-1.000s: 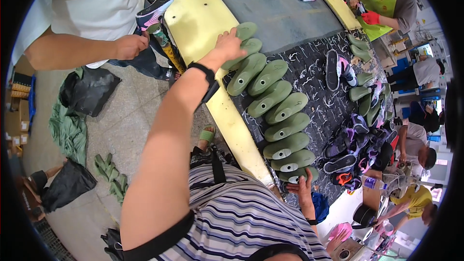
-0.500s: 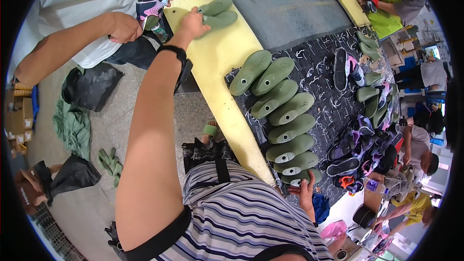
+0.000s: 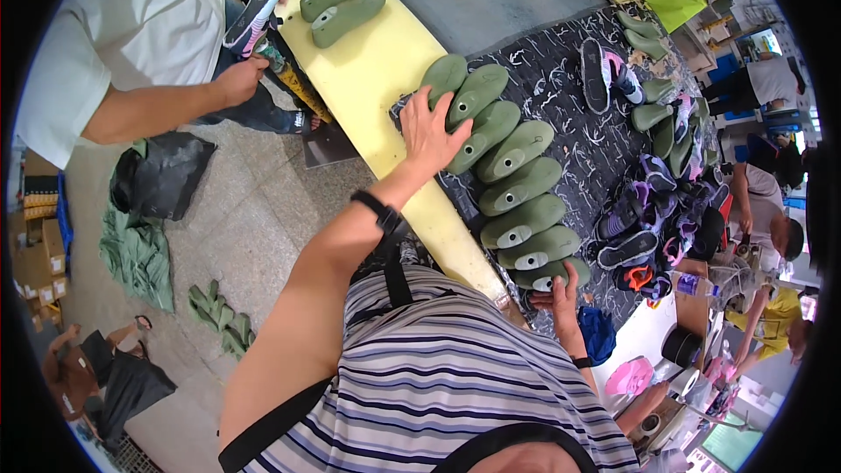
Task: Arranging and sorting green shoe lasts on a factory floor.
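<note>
A row of several olive-green shoe lasts (image 3: 517,184) lies on the dark patterned belt (image 3: 569,131) beside its yellow edge (image 3: 385,61). My left hand (image 3: 427,130), with a black watch on the wrist, rests with fingers spread on the two farthest lasts (image 3: 464,88) of the row. My right hand (image 3: 561,296) is open at the near end, fingertips touching the last one (image 3: 547,276). Two more green lasts (image 3: 342,4) lie apart on the yellow edge, close to a co-worker.
A co-worker in a white shirt (image 3: 114,44) stands at the left holding a pink and black shoe (image 3: 254,13). Finished shoes are piled (image 3: 648,210) on the belt's right. More lasts (image 3: 657,114) lie beyond. Green lasts (image 3: 219,315) and bags (image 3: 149,175) lie on the floor.
My left hand carried two lasts up the yellow edge to the co-worker, left them there, and has come back to the far end of the row.
</note>
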Available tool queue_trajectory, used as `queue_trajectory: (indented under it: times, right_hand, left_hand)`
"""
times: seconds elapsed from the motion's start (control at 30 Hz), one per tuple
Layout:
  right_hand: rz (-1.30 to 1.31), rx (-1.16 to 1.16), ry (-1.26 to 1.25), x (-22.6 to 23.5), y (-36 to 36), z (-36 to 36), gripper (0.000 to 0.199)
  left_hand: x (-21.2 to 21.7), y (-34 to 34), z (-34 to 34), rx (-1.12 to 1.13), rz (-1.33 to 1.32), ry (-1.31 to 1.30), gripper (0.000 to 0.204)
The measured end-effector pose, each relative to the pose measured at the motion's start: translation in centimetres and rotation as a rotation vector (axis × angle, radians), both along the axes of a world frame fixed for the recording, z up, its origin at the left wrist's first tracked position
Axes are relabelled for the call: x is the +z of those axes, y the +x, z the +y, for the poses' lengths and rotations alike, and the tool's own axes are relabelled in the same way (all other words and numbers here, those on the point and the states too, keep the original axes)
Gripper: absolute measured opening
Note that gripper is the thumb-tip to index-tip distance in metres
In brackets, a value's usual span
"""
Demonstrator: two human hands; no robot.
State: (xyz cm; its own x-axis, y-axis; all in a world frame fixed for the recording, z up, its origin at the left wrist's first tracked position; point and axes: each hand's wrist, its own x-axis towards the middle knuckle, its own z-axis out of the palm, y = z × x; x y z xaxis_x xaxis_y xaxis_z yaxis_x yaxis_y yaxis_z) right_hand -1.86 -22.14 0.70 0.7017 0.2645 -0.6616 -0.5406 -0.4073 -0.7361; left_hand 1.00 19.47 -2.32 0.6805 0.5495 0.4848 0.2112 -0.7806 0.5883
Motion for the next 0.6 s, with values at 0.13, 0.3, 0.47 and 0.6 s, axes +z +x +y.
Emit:
queue_trajectory:
  times: [0.13,0.3,0.47,0.6]
  right_hand:
    - [-0.038,0.019,0.001,-0.1,-0.3,0.0,0.064]
    - [-0.043,0.033,0.012,0.0,-1.0,-0.2,0.065]
    - [-0.100,0.016,-0.004,-0.8,-0.9,-0.6,0.070]
    - [-0.073,0.043,-0.018,-0.7,-0.4,-0.3,0.067]
  left_hand:
    - [2.2,3.3,0.7,-0.028,0.192,-0.035,0.051]
    - [2.0,4.4,0.7,-0.004,0.480,0.019,0.050]
    - [1.6,2.4,3.9,0.002,0.479,0.034,0.049]
    - [1.1,1.6,10.9,0.100,0.588,0.082,0.053]
